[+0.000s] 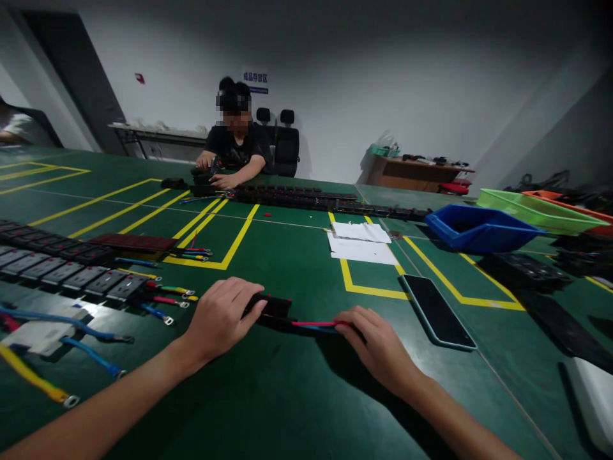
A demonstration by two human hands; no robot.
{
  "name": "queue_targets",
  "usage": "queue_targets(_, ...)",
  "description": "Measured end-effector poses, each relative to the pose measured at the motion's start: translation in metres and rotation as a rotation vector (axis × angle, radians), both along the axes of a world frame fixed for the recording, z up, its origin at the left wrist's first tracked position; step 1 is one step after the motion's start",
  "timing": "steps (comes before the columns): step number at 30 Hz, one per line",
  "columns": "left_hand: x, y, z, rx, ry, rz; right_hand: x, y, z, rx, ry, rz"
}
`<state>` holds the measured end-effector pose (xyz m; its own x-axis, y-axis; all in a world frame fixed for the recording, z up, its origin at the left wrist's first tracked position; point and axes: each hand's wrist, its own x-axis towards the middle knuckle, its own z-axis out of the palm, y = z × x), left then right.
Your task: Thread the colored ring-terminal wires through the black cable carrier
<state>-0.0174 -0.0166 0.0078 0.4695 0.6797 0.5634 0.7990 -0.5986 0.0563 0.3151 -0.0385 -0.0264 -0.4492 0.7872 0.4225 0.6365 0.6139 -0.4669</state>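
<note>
At the left of my head view, a row of socket modules (71, 276) lies on the green bench (268, 409), its leads (153, 312) already ending in ring lugs (168, 321). Next, my left hand (218, 313) has its grip closed around a black module (278, 308), above or on the bench, I can't tell which. Red and blue wires (316, 324) run to my right hand (376, 338), whose grip pinches them. I judge these wires attached; their far ends are hidden, so whether lugs remain to fit is unclear. Beyond lies a phone (438, 312).
</note>
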Motion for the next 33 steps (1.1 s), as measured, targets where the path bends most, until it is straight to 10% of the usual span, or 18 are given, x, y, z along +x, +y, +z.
queue_targets(23, 0.005, 0.003, -0.004, 0.054, 0.077, -0.042, 0.004, 0.009, 0.018, -0.465, 0.434, -0.147)
queue_targets(33, 0.006, 0.011, -0.006, -0.12, 0.036, 0.019, 0.002, 0.013, 0.003, -0.349, 0.543, -0.323)
